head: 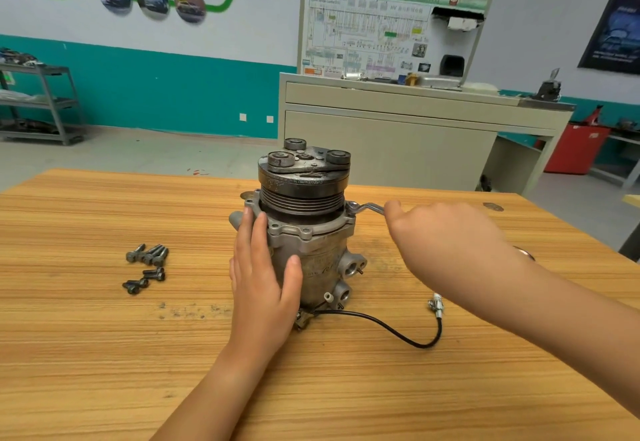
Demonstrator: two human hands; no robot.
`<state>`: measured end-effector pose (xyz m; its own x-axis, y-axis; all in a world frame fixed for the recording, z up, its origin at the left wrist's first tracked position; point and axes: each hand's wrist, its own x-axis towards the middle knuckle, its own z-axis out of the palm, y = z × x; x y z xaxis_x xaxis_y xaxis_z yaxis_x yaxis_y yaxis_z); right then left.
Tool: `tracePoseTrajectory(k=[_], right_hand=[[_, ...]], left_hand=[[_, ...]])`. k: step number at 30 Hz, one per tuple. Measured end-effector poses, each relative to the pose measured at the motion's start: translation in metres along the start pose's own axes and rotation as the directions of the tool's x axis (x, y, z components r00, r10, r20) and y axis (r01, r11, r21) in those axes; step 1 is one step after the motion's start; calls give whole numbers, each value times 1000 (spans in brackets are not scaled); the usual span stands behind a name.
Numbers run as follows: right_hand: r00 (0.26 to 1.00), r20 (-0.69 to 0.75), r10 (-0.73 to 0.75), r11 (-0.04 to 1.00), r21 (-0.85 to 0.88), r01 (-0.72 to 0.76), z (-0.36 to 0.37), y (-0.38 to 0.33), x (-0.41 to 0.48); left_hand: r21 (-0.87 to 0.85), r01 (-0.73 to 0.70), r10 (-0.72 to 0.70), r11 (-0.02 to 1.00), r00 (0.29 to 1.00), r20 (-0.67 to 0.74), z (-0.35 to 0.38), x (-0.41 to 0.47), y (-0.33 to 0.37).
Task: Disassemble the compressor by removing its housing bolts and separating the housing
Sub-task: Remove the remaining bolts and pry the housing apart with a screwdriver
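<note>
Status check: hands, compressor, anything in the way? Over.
Left hand flat against compressor. Right hand gripping wrench, its head on the housing flange, right side. Loose bolts lie left; cable trails front right.

Compressor point(322, 267), standing upright before me, grooved pulley point(301, 194) and clutch plate uppermost. The grey cast housing point(325, 253) carries a lugged front cover point(304, 232) seated on its top rim; two round ports face right. Removed bolts point(147, 264), dark and short, lie in a loose cluster well to its left. The wrench point(365, 208) in my right hand point(446, 232) sits on the cover's right-hand lug.
</note>
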<state>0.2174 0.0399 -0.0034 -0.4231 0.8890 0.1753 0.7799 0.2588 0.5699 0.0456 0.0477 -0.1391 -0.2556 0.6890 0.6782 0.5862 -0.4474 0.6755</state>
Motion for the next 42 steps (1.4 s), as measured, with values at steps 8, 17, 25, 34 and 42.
tracePoseTrajectory(k=[8, 17, 25, 34, 42], right_hand=[[994, 95, -57, 988, -135, 70, -20, -11, 2], [982, -12, -189, 981, -57, 188, 9, 32, 22], [968, -197, -153, 988, -40, 148, 47, 40, 76], [776, -621, 107, 859, 451, 242, 59, 22, 85], [921, -381, 86, 905, 415, 87, 42, 35, 21]], left_hand=[[2, 7, -7, 1000, 1000, -10, -1, 1, -2], [-31, 50, -50, 998, 999, 2, -4, 5, -4], [-34, 48, -48, 998, 999, -11, -3, 5, -9], [-50, 23, -24, 998, 999, -36, -7, 7, -11], [-213, 44, -86, 976, 977, -193, -12, 9, -6]])
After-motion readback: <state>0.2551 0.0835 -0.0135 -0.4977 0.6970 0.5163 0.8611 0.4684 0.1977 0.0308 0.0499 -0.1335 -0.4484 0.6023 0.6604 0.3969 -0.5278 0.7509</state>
